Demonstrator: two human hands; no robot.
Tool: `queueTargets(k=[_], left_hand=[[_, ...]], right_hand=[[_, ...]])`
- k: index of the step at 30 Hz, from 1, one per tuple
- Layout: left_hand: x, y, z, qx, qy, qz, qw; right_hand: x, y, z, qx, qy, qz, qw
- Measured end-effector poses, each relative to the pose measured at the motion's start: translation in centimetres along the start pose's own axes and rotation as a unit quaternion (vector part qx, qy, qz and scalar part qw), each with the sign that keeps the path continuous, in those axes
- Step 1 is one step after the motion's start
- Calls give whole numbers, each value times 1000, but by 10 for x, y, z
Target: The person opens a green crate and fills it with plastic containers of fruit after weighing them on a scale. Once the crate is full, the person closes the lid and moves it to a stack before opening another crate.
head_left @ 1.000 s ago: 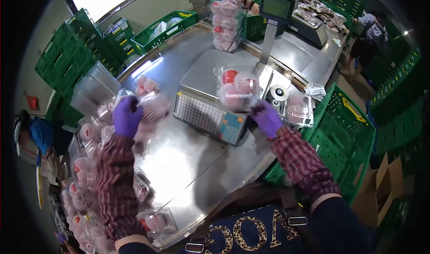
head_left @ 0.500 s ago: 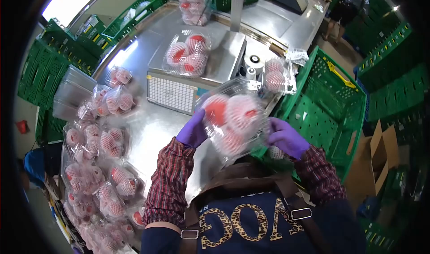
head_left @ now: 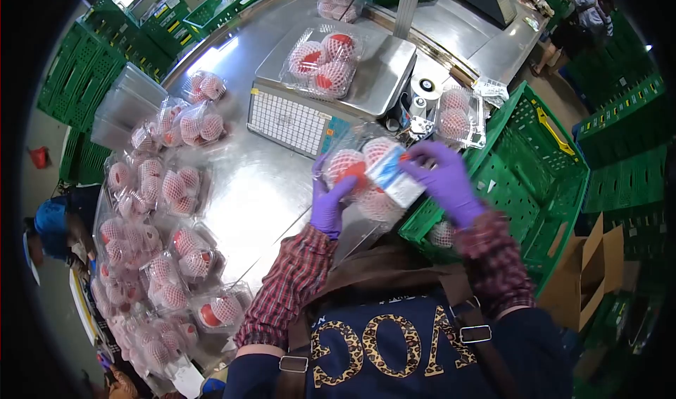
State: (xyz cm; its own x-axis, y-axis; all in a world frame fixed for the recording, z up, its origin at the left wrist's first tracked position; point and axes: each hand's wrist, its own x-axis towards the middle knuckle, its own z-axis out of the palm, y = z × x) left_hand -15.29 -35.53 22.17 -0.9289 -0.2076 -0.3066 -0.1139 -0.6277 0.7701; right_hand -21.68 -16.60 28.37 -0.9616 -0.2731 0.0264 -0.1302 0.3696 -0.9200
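Note:
My left hand (head_left: 329, 198), in a purple glove, grips the left side of a clear plastic fruit pack (head_left: 366, 200). Inside are red fruits in pink foam nets. A white and blue label (head_left: 398, 181) is pinched in the gloved fingers of my right hand (head_left: 447, 181), right over the pack's upper face. Just beyond my hands stands a weighing scale (head_left: 289, 122) with a grid keypad. Another fruit pack (head_left: 322, 59) sits on its metal plate. To the right of the scale are a label roll (head_left: 425, 88) and one more pack (head_left: 456, 116).
Many fruit packs (head_left: 189, 188) crowd the left of the metal table (head_left: 246, 209), in front of stacked clear lids or trays (head_left: 129, 107). A green crate (head_left: 508, 126) stands close on my right, beside an open cardboard box (head_left: 588, 276). A person (head_left: 588, 19) is at the far right.
My right hand has left the pack's side and now holds a label over it. The pack, still in my left hand, has turned slightly. The camera view has shifted.

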Motion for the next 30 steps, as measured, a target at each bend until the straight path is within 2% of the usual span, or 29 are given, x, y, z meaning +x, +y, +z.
queueTargets(k=[1,2,3,4,5,6,8,10,11,12,13,14,15,16,17,18,19,20,21,22,23,24,25,26,27,28,29,30], left_hand=[[-3,0,14,-19,-9,0,1000],[-3,-4,22,-54,-3,12,998],[0,-6,30,-89,-51,21,995],[-3,-7,39,-137,-65,-32,988],[-8,-2,55,-97,-82,-9,992],[0,-21,53,3,-92,41,995],[-3,-20,65,128,-176,118,969],[9,-7,47,82,-205,93,971],[32,-8,5,194,-102,171,961],[55,-4,-51,300,1,240,923],[50,28,-100,50,106,179,977],[54,56,-177,189,171,280,926],[58,84,-253,358,287,351,816],[63,114,-327,467,415,381,681],[52,144,-375,621,500,295,526],[41,175,-421,727,567,189,337],[50,201,-526,836,465,70,284],[42,223,-526,736,463,20,493],[39,227,-529,831,424,-55,357],[40,240,-587,797,406,59,444],[31,243,-517,757,421,38,498],[20,249,-486,763,390,14,515],[13,256,-434,717,373,-38,588],[9,258,-396,666,350,-91,653],[12,255,-385,541,342,-88,763],[16,251,-379,401,322,-87,853],[21,245,-376,378,277,-44,882],[26,237,-376,352,231,-3,907]], right_hand=[[-2,-8,6,-183,-13,-69,981],[-7,-1,6,-120,62,-84,987],[-11,14,4,-51,130,-103,985],[-14,30,4,25,187,-121,974],[-20,54,-4,212,130,-56,967],[-29,78,-13,385,58,23,921],[-55,99,-34,131,83,15,988],[-75,123,-61,137,67,77,985],[-84,137,-78,160,65,109,979],[-93,155,-93,167,67,136,974],[-100,173,-108,172,71,162,969],[-106,192,-120,172,78,182,965],[-111,211,-133,171,85,205,960],[-118,231,-144,164,89,226,956],[-126,254,-155,155,92,245,952],[-135,279,-166,144,94,265,949],[-140,301,-180,130,102,280,946],[-143,330,-194,103,116,296,943],[-142,354,-210,68,139,303,940],[-129,374,-232,11,186,287,940],[-111,391,-254,-35,247,242,937],[-69,283,-213,-212,415,212,859],[-30,193,-175,-12,417,77,905],[1,162,-159,41,364,60,928],[30,116,-122,161,231,39,959],[55,95,-80,205,207,77,953],[68,114,-37,296,46,-23,954],[84,69,7,326,-63,1,943]])
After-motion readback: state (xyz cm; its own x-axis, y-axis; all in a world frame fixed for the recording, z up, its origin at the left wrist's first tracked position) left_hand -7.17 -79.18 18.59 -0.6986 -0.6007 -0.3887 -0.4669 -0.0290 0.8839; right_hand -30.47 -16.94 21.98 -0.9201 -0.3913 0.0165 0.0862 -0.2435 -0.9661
